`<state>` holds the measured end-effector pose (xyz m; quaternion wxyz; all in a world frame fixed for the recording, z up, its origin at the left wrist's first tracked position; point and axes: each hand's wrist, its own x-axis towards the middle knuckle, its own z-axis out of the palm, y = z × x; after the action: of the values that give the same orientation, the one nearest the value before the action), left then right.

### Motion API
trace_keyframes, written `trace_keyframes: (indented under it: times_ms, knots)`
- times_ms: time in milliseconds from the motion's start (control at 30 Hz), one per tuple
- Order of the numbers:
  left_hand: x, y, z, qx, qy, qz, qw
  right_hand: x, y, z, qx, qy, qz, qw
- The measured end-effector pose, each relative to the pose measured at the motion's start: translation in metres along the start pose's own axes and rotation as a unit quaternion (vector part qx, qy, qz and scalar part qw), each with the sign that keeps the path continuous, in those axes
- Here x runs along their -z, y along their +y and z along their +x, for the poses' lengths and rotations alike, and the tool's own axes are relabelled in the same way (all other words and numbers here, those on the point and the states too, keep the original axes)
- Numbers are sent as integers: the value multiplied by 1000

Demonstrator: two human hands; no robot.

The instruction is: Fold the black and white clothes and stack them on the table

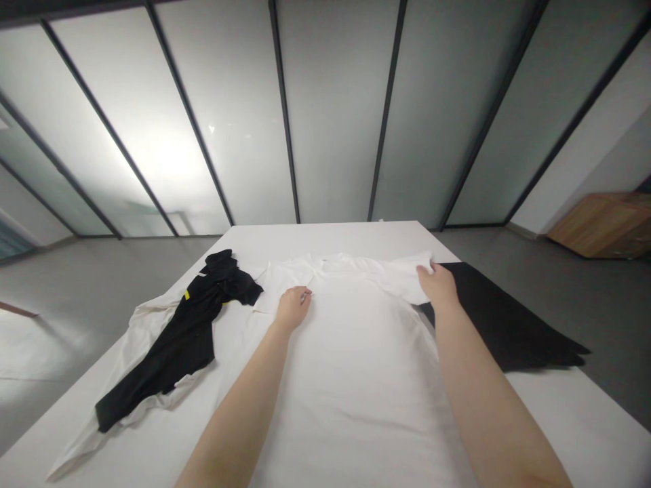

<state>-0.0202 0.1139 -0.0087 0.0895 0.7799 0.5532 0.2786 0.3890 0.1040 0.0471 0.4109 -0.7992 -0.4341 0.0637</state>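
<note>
A white T-shirt lies spread on the white table, its collar toward the far side. My right hand is closed on the end of its right-hand sleeve, thumb and fingers pinching the hem. Over the left part of the shirt, near the left-hand sleeve, my left hand is curled with its fingertips together. Whether cloth is caught in those left fingers is hard to see.
Left on the table lies a black garment with a small yellow mark, on top of a crumpled white garment. Dark folded cloth lies at the right, partly behind my forearm. Frosted glass panels stand beyond.
</note>
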Motion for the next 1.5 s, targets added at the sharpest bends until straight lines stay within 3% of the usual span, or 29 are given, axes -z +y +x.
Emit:
trace_keyframes:
  times_ms: [167, 300, 367, 433, 500, 667, 933, 1233, 1500]
  knots:
    - [1, 1, 0, -4, -2, 6, 1000, -11, 5, -9, -29, -21, 10, 999]
    - [2, 3, 0, -5, -3, 9, 1000, -17, -19, -25, 49, -46, 49, 996]
    - [2, 4, -1, -4, -5, 11, 1000, -21, -36, -37, 119, -143, 73, 980]
    - [3, 4, -1, -3, -8, 13, 1000, -28, -51, -51, 160, -289, 78, 941]
    - [3, 4, -1, -3, -9, 16, 1000, -36, -63, -64, 188, -355, 40, 915]
    - [4, 8, -1, -5, -11, 25, 1000, -61, -70, -87, 233, -277, -80, 929]
    - [2, 21, -5, -24, -27, 31, 999, -90, -47, -109, 230, -266, -214, 911]
    - [2, 30, -15, -34, -43, 36, 998, -95, -47, -76, 185, -239, -260, 917]
    - [1, 39, -25, -41, -49, 37, 997, -86, -45, -77, 237, -185, -245, 922]
